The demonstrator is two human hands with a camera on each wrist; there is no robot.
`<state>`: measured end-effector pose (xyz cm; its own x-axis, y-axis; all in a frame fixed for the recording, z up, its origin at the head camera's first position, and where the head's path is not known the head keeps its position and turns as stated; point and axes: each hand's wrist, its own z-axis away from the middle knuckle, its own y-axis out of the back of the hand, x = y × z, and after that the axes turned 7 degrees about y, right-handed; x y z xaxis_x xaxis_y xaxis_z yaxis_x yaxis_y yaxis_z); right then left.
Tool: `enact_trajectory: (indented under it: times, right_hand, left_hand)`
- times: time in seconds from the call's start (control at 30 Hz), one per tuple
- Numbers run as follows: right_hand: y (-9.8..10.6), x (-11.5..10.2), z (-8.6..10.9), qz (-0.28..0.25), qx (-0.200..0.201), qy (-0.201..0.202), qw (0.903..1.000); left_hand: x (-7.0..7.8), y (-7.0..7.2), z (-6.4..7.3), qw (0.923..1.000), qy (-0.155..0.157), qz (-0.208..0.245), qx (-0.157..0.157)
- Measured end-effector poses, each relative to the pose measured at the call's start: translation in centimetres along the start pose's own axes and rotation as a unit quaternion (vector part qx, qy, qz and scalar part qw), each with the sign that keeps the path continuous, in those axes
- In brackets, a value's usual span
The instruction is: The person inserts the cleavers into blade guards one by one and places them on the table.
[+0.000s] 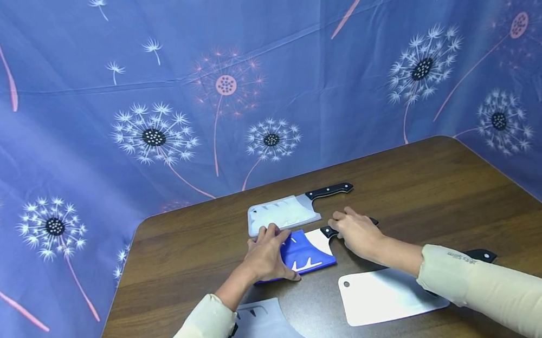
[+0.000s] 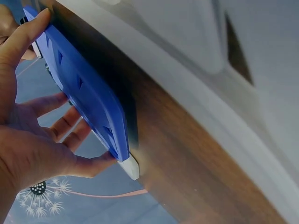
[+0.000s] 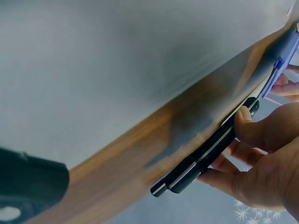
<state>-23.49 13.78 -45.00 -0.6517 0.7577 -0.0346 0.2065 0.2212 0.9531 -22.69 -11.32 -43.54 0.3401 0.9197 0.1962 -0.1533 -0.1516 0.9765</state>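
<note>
In the head view, a cleaver lies mid-table with its blade partly inside a blue blade cover (image 1: 304,250); a white strip of blade (image 1: 318,242) shows next to the handle. My left hand (image 1: 266,255) spans the cover from above, thumb at the near edge and fingers at the far edge. The left wrist view shows that thumb and those fingers along the edges of the blue cover (image 2: 86,84). My right hand (image 1: 359,235) grips the cleaver's black handle (image 3: 215,144), its thumb pressed on top near the blade.
Behind lies another cleaver in a whitish cover (image 1: 280,215), its black handle (image 1: 329,190) pointing right. A bare cleaver (image 1: 381,297) lies under my right forearm. A loose grey translucent blade cover (image 1: 267,332) is at the front left, partly behind my left sleeve.
</note>
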Motion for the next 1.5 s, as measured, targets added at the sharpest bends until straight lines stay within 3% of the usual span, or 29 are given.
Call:
enact_trajectory:
  times: [0.73,0.97,1.1,1.3,1.5]
  right_hand:
    - [-0.4,-0.2,0.4,-0.002,-0.032,-0.002,0.9995]
    - [0.1,-0.2,0.6,-0.025,-0.047,-0.005,0.9985]
    - [0.9,-0.3,0.8,-0.036,-0.037,-0.006,0.9987]
    - [2.0,-0.4,1.4,-0.041,-0.014,-0.005,0.999]
    - [3.2,-0.5,2.9,-0.039,-0.001,-0.017,0.9991]
  left_hand:
    - [-0.1,-0.3,0.2,0.9994,0.002,0.015,-0.032]
    - [-0.4,-0.2,0.5,0.9978,0.018,0.058,-0.026]
    - [-0.8,0.0,0.7,0.9969,0.022,0.074,-0.017]
    - [-1.3,0.5,1.5,0.9965,0.01,0.083,-0.008]
    - [-1.6,1.2,3.3,0.9965,0.001,0.083,-0.006]
